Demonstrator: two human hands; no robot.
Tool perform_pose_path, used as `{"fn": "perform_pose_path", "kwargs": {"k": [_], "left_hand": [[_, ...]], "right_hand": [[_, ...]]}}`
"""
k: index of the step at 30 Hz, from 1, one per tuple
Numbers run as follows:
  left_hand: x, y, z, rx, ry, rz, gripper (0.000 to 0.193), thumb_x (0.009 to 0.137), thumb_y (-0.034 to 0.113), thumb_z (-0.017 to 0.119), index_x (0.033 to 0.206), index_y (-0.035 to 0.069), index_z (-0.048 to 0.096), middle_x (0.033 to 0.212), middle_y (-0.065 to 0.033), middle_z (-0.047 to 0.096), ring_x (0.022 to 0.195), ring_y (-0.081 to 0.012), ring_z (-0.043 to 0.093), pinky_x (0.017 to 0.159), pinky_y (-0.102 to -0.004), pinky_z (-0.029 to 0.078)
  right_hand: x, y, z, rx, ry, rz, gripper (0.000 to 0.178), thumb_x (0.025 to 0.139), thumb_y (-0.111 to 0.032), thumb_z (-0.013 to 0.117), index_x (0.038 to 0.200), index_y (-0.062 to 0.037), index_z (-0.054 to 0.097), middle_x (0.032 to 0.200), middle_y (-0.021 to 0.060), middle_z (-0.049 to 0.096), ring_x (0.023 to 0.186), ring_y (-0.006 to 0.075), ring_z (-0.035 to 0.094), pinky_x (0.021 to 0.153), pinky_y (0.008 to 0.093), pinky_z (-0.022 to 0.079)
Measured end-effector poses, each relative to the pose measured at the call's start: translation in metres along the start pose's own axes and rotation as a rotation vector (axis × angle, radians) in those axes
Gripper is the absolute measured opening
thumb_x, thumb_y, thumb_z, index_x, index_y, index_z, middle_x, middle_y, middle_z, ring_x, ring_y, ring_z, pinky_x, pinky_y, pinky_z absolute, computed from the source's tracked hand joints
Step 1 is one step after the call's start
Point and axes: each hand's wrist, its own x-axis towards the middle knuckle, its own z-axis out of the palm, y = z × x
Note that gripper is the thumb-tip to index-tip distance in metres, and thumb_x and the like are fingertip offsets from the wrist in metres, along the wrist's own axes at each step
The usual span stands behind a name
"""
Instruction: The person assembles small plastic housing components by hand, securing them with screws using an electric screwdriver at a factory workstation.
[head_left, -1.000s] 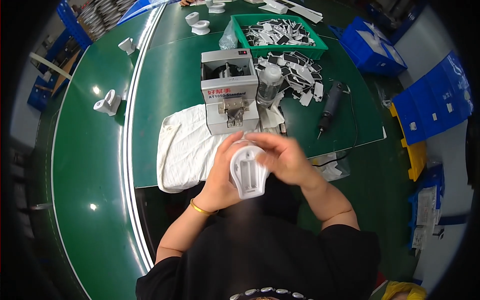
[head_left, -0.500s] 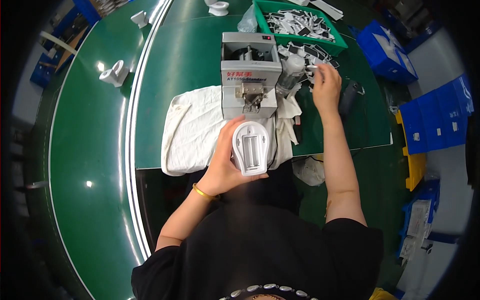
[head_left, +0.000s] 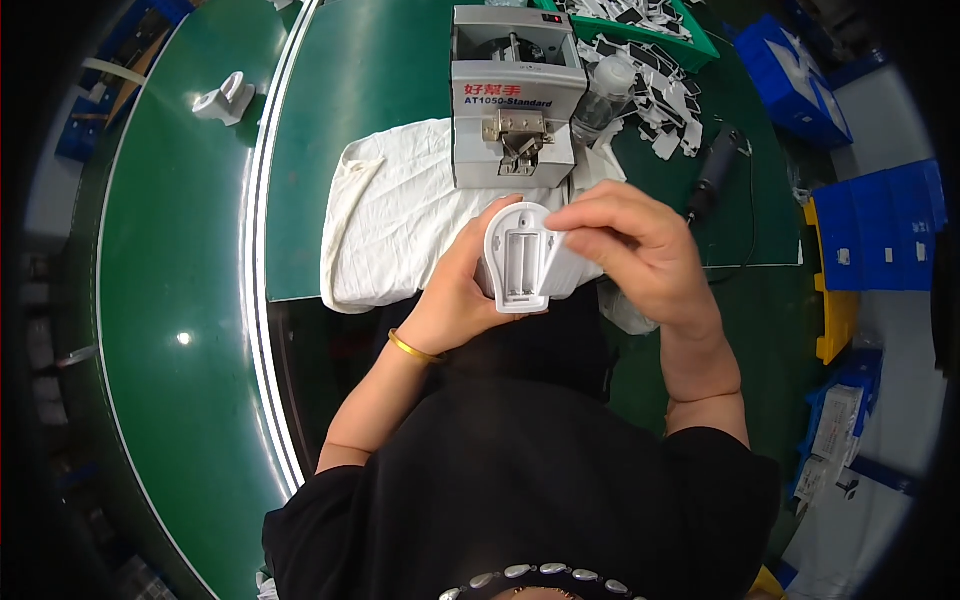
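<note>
My left hand (head_left: 462, 285) is wrapped round a white plastic housing (head_left: 522, 265), rounded at the top, with a two-slot battery compartment facing up. The slots look bare. Close over the housing's right edge, my right hand (head_left: 645, 250) pinches a flat white piece (head_left: 566, 268), partly covered by the fingers; its outline blends with the pale cloth behind. A grey benchtop machine (head_left: 515, 110) with a metal fixture on its front stands just beyond both hands, on a folded white cloth (head_left: 390, 215).
Right of the machine are a clear plastic bottle (head_left: 606, 95), a heap of white and black flat pieces (head_left: 665, 110) and a dark handheld tool (head_left: 718, 165). A green bin (head_left: 690, 48) holds more pieces. On the left surface sits a white toilet-shaped part (head_left: 225, 98).
My right hand has come from the heap of flat pieces to the housing, bringing a white piece with it. My left hand still holds the housing. The whole view has shifted.
</note>
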Motion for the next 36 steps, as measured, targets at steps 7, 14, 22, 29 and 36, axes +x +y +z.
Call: {"fn": "perform_pose_path", "kwargs": {"k": [7,14,22,29,36], "left_hand": [[-0.003,-0.002,0.002,-0.058,-0.021,-0.021,0.096,0.063,0.010,0.086,0.144,0.004,0.035,0.138,-0.0142,0.048,0.128,-0.0288,0.048,0.106,-0.0371,0.039],[-0.003,0.001,0.002,-0.049,0.002,0.000,0.094,0.063,0.011,0.086,0.143,0.004,0.036,0.132,-0.0152,0.052,0.122,-0.0300,0.052,0.103,-0.0375,0.042],[-0.004,0.001,0.003,-0.066,-0.016,-0.030,0.094,0.064,0.011,0.086,0.143,0.004,0.037,0.132,-0.0148,0.052,0.122,-0.0295,0.052,0.102,-0.0372,0.042],[-0.004,0.003,-0.002,-0.100,-0.039,0.027,0.099,0.064,0.020,0.088,0.145,0.002,0.034,0.138,-0.0159,0.045,0.129,-0.0297,0.045,0.108,-0.0382,0.036],[-0.007,0.013,-0.004,-0.139,-0.030,0.052,0.052,0.097,0.015,0.050,0.145,0.002,0.035,0.137,-0.0194,0.044,0.125,-0.0314,0.046,0.107,-0.0370,0.033]], "right_hand": [[-0.003,0.009,0.033,0.119,0.049,0.057,0.022,0.084,-0.001,0.073,0.101,0.0013,0.061,0.087,0.0024,0.065,0.073,0.0053,0.055,0.065,0.0200,0.045],[-0.011,0.018,0.044,0.090,0.171,-0.033,0.021,0.083,-0.001,0.074,0.100,0.0014,0.062,0.088,0.0041,0.066,0.077,0.0071,0.061,0.068,0.0214,0.049],[-0.010,0.017,0.037,-0.156,0.156,-0.057,0.017,0.084,-0.004,0.074,0.100,-0.0027,0.068,0.099,0.0049,0.064,0.087,0.0082,0.057,0.073,0.0231,0.047],[-0.010,0.035,0.048,0.668,0.078,0.322,0.061,0.091,-0.008,0.065,0.145,-0.0014,0.037,0.128,0.0134,0.053,0.113,0.0176,0.053,0.097,0.0294,0.042],[-0.019,0.035,0.058,0.542,0.115,0.091,0.071,0.091,-0.004,0.062,0.150,-0.0005,0.021,0.137,0.0158,0.046,0.119,0.0194,0.051,0.102,0.0316,0.040]]}}
